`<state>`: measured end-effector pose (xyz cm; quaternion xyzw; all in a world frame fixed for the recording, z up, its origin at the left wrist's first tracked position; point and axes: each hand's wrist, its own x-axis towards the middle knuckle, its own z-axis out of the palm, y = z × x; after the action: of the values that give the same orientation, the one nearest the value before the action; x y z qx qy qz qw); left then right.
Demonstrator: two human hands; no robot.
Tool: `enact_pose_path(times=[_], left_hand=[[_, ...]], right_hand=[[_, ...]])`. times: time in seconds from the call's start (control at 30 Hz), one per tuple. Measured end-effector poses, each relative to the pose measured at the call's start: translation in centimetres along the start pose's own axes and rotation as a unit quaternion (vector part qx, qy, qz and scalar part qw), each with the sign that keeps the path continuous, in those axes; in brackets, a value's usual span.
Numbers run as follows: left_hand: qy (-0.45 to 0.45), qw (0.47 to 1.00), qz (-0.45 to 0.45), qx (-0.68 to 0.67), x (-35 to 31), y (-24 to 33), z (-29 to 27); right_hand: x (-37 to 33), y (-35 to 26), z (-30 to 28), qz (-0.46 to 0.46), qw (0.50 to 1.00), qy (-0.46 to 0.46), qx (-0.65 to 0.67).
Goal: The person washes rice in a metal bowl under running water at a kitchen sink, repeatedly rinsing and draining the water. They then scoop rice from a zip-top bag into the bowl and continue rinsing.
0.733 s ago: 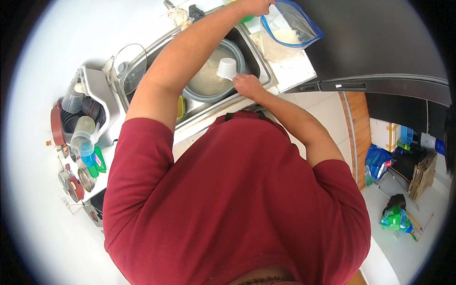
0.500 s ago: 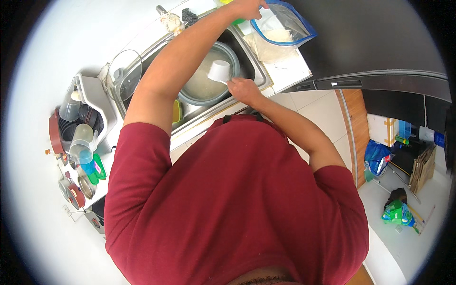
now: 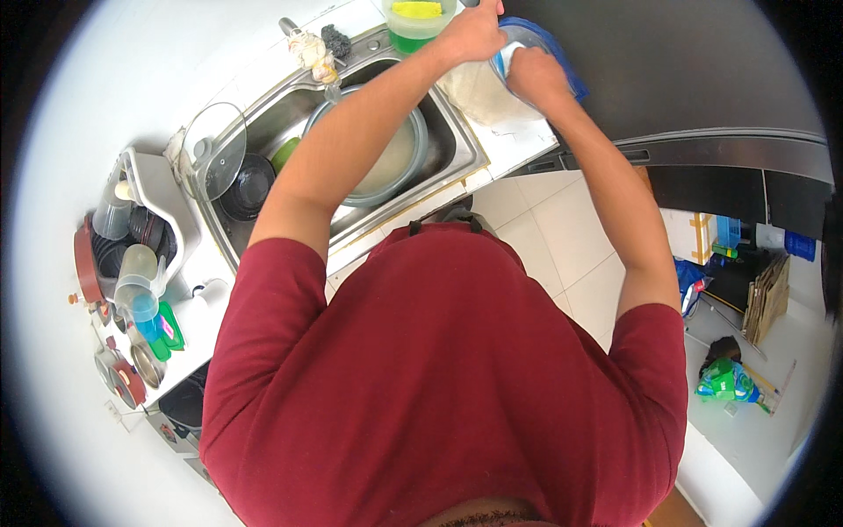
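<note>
My left hand is closed on the rim of a clear zip bag with a blue edge, which holds pale rice-like grains. My right hand is closed and reaches into the bag's mouth. A bit of the white cup shows beside its fingers; the bag and hand hide the rest. Left of the bag, a grey round basin sits in the steel sink with cloudy water in it. My left forearm covers part of the basin.
A tub of green liquid with a yellow sponge stands behind the sink. Left are a glass lid, a black bowl and a dish rack full of dishes. A dark appliance surface rises at the right.
My right hand has moved with the white cup from above the basin to the bag's mouth. My left hand still holds the bag's rim. The view has shifted slightly.
</note>
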<state>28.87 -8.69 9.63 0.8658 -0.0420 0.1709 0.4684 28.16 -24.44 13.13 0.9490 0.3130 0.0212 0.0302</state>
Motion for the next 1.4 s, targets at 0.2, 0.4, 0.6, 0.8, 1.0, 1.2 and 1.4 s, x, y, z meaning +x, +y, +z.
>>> enact_pose_path(times=[0.2, 0.4, 0.6, 0.8, 1.0, 1.2, 1.4], left_hand=[[0.074, 0.966, -0.199, -0.147, -6.8, -6.1, 2.2], [-0.116, 0.969, -0.166, 0.145, -10.6, -13.9, 8.0], [-0.077, 0.989, -0.079, 0.095, -9.4, -12.2, 9.4], [-0.046, 0.985, 0.01, 0.164, -8.4, -10.7, 9.1], [0.06, 0.989, -0.039, 0.128, -6.2, -2.3, 3.3], [-0.053, 0.98, 0.048, 0.186, -5.9, 6.8, 3.2], [-0.108, 0.983, 0.001, 0.15, -3.0, 4.1, 2.1]], right_hand=[[-0.4, 2.6, 7.4, -0.055, 0.998, -0.017, -0.029], [-2.0, 1.7, 11.6, -0.071, 0.995, -0.038, 0.054], [-1.9, 0.7, 13.1, 0.09, 0.937, -0.021, 0.337], [-3.0, 3.9, 12.9, 0.333, 0.498, -0.094, 0.795], [-5.1, 4.6, 13.8, 0.296, 0.415, -0.106, 0.854], [-6.6, 5.0, 13.7, 0.284, 0.437, -0.092, 0.849], [-7.4, 6.3, 12.4, 0.296, 0.433, -0.058, 0.849]])
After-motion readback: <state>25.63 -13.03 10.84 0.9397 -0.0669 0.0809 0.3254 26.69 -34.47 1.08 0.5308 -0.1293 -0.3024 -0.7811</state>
